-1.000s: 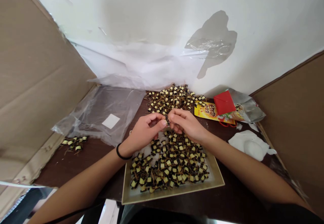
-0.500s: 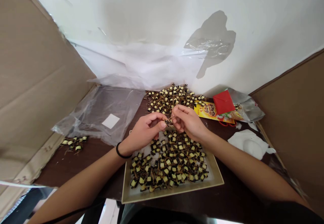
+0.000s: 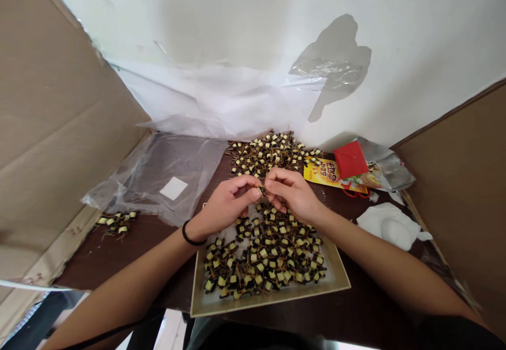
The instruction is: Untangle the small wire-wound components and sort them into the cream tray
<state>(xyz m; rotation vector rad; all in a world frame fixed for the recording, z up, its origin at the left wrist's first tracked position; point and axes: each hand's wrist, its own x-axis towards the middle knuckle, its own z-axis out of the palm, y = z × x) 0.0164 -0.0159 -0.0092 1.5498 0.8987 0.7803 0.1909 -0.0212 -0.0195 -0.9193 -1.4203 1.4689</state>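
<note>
A small wire-wound coil (image 3: 261, 190), black with copper-coloured wire ends, is pinched between thumb and forefinger of my left hand (image 3: 230, 202). Facing it, my right hand (image 3: 294, 192) is closed, its thumb and forefinger together at the coil's wire ends. Both hands are above the far side of a shallow tray (image 3: 272, 303). Many similar coils (image 3: 272, 255), black with yellow wrapping, fill the tray in a loose layer. Beyond my fingers lies a heap of the same coils (image 3: 269, 152) against the white wall.
A clear plastic bag (image 3: 182, 163) with a white label lies to the left, a few coils (image 3: 116, 222) near it. At right are a yellow snack packet (image 3: 330, 173), a red envelope (image 3: 350, 159), red-handled scissors (image 3: 356, 194) and crumpled white tissue (image 3: 389, 226). Cardboard panels flank both sides.
My right hand has moved slightly left and its fingertips have closed in on the coil's wires. My left hand holds the same coil in nearly the same place.
</note>
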